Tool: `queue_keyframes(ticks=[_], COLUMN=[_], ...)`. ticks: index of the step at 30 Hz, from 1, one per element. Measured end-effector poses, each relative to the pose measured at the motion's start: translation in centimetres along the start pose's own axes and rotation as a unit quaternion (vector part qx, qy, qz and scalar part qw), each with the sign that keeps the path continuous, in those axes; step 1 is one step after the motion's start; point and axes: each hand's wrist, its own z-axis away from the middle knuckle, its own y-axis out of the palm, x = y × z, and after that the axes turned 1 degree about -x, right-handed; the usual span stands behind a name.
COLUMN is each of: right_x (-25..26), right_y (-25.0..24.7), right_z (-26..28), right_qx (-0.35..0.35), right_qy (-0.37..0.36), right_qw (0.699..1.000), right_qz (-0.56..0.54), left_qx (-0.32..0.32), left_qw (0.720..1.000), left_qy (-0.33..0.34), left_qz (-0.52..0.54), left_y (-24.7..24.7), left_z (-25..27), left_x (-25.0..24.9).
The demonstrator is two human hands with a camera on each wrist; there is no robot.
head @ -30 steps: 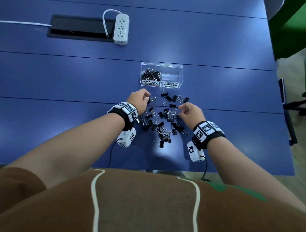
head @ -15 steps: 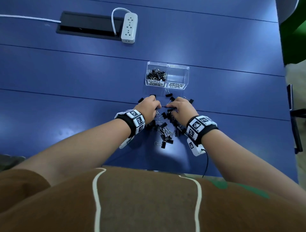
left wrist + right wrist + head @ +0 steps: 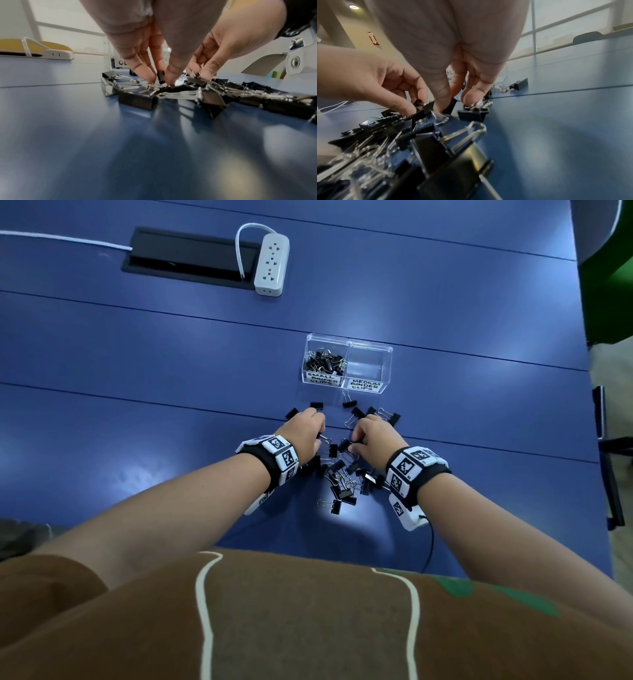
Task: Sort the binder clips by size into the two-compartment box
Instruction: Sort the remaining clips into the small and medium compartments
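Observation:
A clear two-compartment box (image 3: 387,361) stands beyond the pile; its left "small" compartment holds several small clips (image 3: 323,362), and its right "medium" compartment looks empty. Black binder clips (image 3: 342,477) lie heaped on the blue table between my wrists. My left hand (image 3: 320,436) reaches down into the heap's far edge. In the left wrist view its thumb and fingertips (image 3: 145,75) pinch a small black clip (image 3: 161,77). My right hand (image 3: 352,441) is close beside it. In the right wrist view its thumb and fingers pinch a black clip (image 3: 451,106).
Loose clips (image 3: 356,412) lie scattered between the hands and the box. A white power strip (image 3: 272,265) and a black cable hatch (image 3: 188,258) sit at the back. The table's right edge (image 3: 589,405) has a chair beyond it.
Both hands have come together over the far middle of the heap, fingertips now down among the clips. The right hand moved forward and left.

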Motion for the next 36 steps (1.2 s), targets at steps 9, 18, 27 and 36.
queue_keyframes(ticks=[9,18,27,36], right_x=[2.2,5.5,-0.8,-4.7], right_y=[-2.9,-7.1,-6.9,-2.9], right_z=[-1.3,-7.9,-4.7,-1.5], right_qx=[-0.055,-0.139,-0.22,-0.155], right_qy=[0.001,-0.038,0.087,0.102], right_qw=[0.996,0.984,0.956,0.979], right_qz=[-0.072,-0.109,-0.171,-0.091], left_qx=[0.01,0.024,-0.137,-0.144], left_qw=[0.996,0.995,0.986,0.989], left_qy=[-0.066,-0.046,-0.02,0.01], left_qz=[0.067,0.086,0.087,-0.023], left_y=[-0.3,-1.1,-7.9,-7.6], left_z=[0.4,0.1,-5.3,-8.0], left_x=[0.1,-0.2,-0.9,-1.9])
